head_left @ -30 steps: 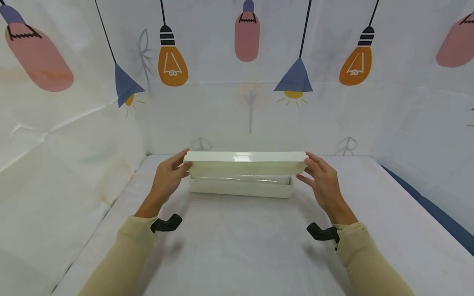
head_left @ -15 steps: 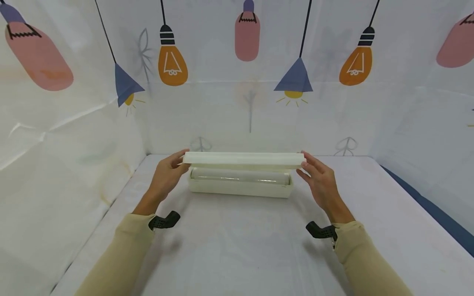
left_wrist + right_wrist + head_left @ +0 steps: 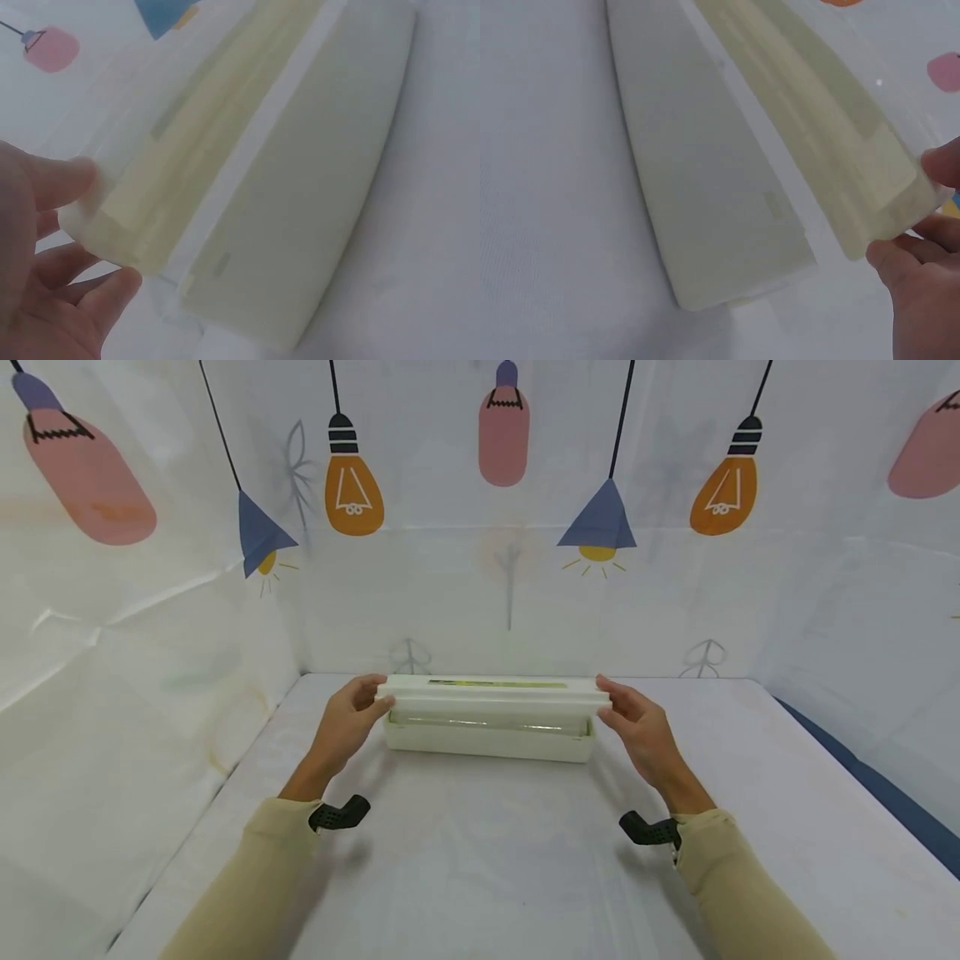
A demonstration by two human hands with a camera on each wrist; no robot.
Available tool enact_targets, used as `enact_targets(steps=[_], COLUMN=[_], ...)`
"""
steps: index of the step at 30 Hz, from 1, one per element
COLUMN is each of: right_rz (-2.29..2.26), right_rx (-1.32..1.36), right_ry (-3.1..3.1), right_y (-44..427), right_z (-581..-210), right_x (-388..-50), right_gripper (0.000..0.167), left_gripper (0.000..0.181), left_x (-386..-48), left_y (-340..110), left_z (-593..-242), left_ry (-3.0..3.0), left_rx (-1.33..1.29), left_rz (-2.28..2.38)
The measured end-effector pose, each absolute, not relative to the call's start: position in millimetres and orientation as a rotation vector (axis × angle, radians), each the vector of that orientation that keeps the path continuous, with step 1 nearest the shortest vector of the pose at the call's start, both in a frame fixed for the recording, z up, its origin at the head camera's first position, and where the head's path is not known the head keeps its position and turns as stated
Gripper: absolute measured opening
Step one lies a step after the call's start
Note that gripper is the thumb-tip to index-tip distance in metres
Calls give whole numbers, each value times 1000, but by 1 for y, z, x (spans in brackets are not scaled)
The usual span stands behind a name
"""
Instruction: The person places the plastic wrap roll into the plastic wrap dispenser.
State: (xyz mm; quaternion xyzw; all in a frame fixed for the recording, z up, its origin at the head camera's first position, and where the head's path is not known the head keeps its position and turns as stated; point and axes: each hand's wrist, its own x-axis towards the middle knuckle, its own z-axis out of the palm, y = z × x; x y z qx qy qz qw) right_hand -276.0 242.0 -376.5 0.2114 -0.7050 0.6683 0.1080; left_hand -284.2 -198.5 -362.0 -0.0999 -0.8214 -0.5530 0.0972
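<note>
Both hands hold the long white lid (image 3: 495, 700) of a cling film dispenser just above its base. My left hand (image 3: 339, 727) grips the lid's left end between thumb and fingers. At the opposite end, my right hand (image 3: 647, 735) pinches the lid the same way. Below it the white base (image 3: 487, 743) rests on the table, with a clear, shiny roll of cling film (image 3: 487, 722) partly showing inside. A thin yellow strip (image 3: 498, 684) runs along the lid's top. In the left wrist view, the lid's pale inner side (image 3: 187, 172) faces the camera, apart from the base (image 3: 292, 180).
A white-covered table (image 3: 487, 860) lies under everything. Behind it hangs a white sheet (image 3: 450, 593) printed with lamps and bulbs, and another sheet side (image 3: 150, 693) closes off the left. Each wrist carries a black camera mount (image 3: 341, 812).
The lid has tilted so its top with the yellow strip now shows, and it has come down closer to the base. Both hands moved with it, the right one slightly leftward.
</note>
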Motion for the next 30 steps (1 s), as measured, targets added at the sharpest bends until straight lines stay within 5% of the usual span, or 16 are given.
enact_targets(steps=[30], right_rz=[1716], right_rx=[532], right_ry=[-2348], right_y=[236], right_z=[-400], right_x=[-278], right_gripper=[42], left_gripper=[50], left_x=[-298], left_y=[-198], left_z=[-397], left_ry=[-2438], left_rx=[-240], left_rz=[-1641])
